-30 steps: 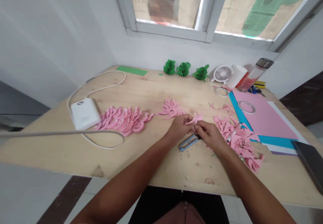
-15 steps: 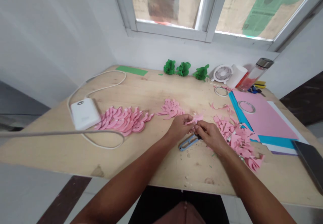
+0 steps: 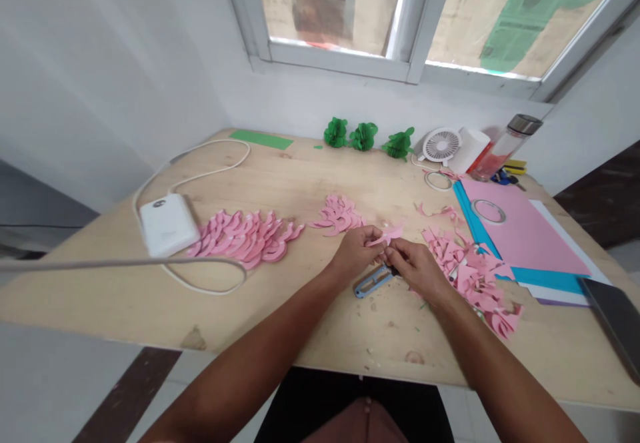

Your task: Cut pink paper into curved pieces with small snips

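Both hands meet over the wooden table around a small pink paper piece (image 3: 391,233). My left hand (image 3: 359,251) is closed, pinching the paper between thumb and fingers. From the other side, my right hand (image 3: 411,260) is closed on the same piece, its fingertips close to the left ones. A light-blue utility knife (image 3: 373,283) lies on the table just below the hands, its far end hidden by the right fingers. Left of the hands sit a small pile of curved pink paper cutouts (image 3: 340,214) and a larger pile of pink cutouts (image 3: 250,236).
Pink paper scraps (image 3: 473,276) spread beside my right forearm. Farther right are coloured paper sheets (image 3: 535,230), a tape roll (image 3: 489,211) and a dark phone (image 3: 613,323). A fan (image 3: 441,145), a bottle (image 3: 507,146) and green paper flowers (image 3: 363,136) stand behind. A white power bank (image 3: 169,224) with cable lies left.
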The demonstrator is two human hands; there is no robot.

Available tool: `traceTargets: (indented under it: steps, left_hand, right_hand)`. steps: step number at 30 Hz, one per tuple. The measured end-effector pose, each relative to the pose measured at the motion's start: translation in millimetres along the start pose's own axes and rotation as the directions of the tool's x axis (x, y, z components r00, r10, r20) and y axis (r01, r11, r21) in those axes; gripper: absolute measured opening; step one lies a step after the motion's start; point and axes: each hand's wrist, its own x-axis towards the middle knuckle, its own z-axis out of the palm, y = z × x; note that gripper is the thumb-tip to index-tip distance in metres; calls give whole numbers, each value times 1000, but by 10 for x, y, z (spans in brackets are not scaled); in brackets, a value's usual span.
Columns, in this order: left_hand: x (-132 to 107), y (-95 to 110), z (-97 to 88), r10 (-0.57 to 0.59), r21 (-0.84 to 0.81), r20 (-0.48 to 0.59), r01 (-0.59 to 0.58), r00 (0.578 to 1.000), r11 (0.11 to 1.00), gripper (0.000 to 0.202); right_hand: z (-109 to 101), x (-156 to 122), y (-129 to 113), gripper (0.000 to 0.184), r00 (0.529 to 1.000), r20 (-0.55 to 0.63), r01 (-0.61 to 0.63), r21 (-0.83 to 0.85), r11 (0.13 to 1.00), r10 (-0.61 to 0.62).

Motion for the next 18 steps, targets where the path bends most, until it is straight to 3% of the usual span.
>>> traceTargets:
  steps: [18]
  left_hand:
    - [7, -6, 2, 0, 1, 1, 0, 1000, 1000, 14]
  right_hand:
    - [11, 2, 22, 23, 1000, -10, 15, 7, 1000, -14]
